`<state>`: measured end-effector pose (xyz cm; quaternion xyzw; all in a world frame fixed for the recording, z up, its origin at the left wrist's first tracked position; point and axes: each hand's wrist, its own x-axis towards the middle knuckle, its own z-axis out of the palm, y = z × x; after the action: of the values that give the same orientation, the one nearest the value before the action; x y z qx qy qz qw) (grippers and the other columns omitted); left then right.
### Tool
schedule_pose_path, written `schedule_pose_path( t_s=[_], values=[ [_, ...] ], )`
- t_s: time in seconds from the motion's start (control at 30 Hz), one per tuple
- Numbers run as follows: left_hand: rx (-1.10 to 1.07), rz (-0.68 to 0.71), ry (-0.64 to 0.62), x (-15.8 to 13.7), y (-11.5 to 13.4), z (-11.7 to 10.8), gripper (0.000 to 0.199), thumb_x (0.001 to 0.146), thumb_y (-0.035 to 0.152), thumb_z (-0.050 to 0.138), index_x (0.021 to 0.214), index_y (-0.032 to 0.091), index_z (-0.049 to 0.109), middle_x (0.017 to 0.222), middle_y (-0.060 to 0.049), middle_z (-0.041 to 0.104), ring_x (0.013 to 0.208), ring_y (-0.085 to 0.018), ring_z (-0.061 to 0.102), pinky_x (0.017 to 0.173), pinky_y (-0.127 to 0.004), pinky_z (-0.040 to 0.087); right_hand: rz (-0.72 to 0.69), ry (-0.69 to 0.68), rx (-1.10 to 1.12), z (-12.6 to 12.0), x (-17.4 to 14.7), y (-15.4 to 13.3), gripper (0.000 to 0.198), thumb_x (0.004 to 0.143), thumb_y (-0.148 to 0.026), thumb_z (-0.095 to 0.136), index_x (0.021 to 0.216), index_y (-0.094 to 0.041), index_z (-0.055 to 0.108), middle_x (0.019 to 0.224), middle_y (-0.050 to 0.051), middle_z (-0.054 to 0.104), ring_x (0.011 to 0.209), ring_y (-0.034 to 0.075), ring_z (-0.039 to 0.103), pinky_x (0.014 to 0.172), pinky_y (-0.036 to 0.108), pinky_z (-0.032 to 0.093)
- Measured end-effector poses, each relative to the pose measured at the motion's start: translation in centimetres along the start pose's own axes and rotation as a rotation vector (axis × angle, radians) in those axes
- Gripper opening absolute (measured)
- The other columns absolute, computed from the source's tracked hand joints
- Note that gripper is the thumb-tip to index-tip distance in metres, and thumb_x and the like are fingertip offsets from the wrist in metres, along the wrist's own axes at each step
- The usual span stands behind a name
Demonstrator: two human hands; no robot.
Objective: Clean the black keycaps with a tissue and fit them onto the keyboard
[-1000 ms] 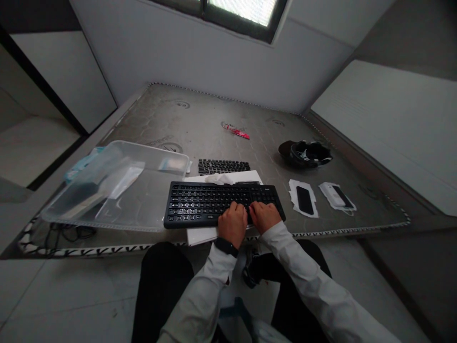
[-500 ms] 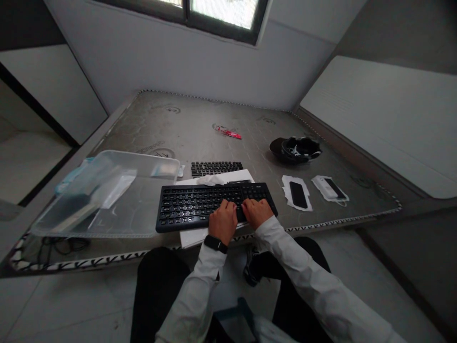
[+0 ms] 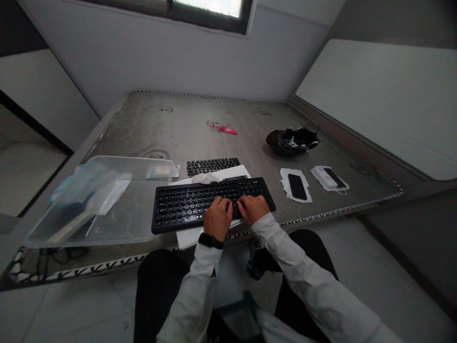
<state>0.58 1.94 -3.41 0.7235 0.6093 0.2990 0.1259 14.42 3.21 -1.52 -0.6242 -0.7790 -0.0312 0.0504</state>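
Observation:
A black full-size keyboard (image 3: 180, 205) lies slightly slanted on a white flat sheet or box (image 3: 189, 237). Over its lower middle part is my left hand (image 3: 217, 218), fingers curled and thumb drawn in toward the index finger. To the right, near the number-pad side, my right hand (image 3: 253, 209) is bent the same way, its fingertips pinched close to the keys. Whatever is between the fingertips of either hand is too small to make out. Rows of loose black keycaps (image 3: 212, 166) lie behind the keyboard. A crumpled white tissue (image 3: 206, 178) rests at its back edge.
A clear plastic bin (image 3: 132, 228) with packets inside stands at left, cables (image 3: 64, 255) under its front. A dark cap (image 3: 291, 141), two phones on white wrapping, one a black phone (image 3: 297, 186), and a red wrapper (image 3: 226, 129) lie on the grey mattress (image 3: 171, 128).
The view has shifted slightly. Both hands stay over the keyboard; their fingertips have moved a little and the left thumb and index show more clearly. Nothing else has moved.

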Motion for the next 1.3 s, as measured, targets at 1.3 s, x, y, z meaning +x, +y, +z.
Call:
schedule_pose_path(
  t_s=[1.3],
  values=[
    [0.183,-0.146,-0.011,-0.7,2.5,0.2,0.021,0.093,0.031,0.042,0.087,0.023,0.061,0.092,0.000,0.061,0.072,-0.014,0.059,0.053,-0.025,0.032,0.103,0.289,0.251,2.3,-1.4,-0.5,0.014,0.088,-0.024,0.050,0.088,-0.018,0.063,0.088,0.003,0.067,0.082,0.015,0.057,0.073,0.027,0.028]
  ],
)
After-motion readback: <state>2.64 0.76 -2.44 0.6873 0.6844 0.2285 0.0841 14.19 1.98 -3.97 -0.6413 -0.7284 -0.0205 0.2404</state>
